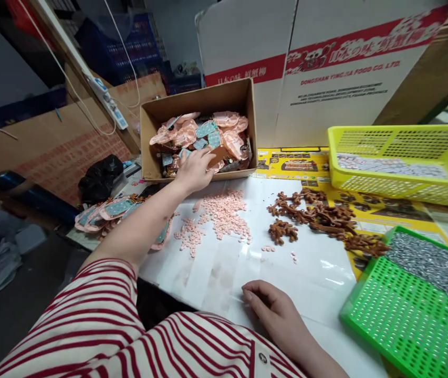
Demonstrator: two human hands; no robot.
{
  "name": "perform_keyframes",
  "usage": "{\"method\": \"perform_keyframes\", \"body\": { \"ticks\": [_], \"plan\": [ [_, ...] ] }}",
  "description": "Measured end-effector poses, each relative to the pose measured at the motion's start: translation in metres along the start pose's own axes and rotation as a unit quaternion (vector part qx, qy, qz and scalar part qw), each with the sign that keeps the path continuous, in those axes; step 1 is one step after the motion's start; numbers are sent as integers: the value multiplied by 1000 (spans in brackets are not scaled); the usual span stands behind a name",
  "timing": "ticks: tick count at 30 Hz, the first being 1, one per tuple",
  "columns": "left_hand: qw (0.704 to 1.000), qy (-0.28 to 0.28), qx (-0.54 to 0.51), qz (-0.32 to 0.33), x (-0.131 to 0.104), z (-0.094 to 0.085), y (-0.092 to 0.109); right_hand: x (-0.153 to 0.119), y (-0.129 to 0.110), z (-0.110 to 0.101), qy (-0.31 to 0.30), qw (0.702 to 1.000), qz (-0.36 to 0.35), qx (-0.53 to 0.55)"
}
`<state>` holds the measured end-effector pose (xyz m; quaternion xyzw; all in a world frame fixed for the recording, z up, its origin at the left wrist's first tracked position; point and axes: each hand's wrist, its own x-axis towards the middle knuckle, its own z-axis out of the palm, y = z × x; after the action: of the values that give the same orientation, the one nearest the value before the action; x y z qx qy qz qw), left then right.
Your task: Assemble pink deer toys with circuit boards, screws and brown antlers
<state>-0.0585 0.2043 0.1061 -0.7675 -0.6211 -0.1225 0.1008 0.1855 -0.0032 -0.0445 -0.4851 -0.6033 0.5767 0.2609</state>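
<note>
My left hand [195,170] reaches over the near wall of an open cardboard box [198,98]. Its fingers are stretched out and slightly apart over the pile, with their tips partly hidden among the pieces. Inside lie many pink padded pieces [186,134] with light-blue dotted patches [207,128]. My right hand [273,304] rests at the front edge of the white work surface [224,286], its fingers curled in and nothing visible in them. Small pink rings [227,212] are scattered between the hands and the box. Brown branching pieces [314,212] lie in a heap to the right.
A green perforated basket [408,310] with small silvery parts [432,262] stands at right. Behind it is a yellow basket [397,186]. A large white carton [326,110] rises at the back. More pink pieces [107,212], a black bag [101,176] and a dark-blue cylinder [30,197] lie left.
</note>
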Motion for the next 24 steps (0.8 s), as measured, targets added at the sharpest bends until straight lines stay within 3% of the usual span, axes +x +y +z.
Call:
{"method": "perform_keyframes", "body": {
  "ticks": [5, 9, 12, 15, 24],
  "plan": [
    [992, -72, 67, 74, 103, 12, 34, 4, -1, 1, -7, 999, 13, 29],
    [969, -159, 170, 85, 140, 16, 41, 6, -3, 2, -8, 999, 17, 40],
    [957, -159, 231, 73, 142, 15, 38, 7, -2, 2, -9, 999, 8, 36],
    [950, -153, 261, 78, 129, 11, 34, 6, -1, 2, -10, 1000, -6, 21],
    [974, -133, 165, 81, 89, 4, 29, 3, -4, 2, 6, 999, -34, 17]
  ]
}}
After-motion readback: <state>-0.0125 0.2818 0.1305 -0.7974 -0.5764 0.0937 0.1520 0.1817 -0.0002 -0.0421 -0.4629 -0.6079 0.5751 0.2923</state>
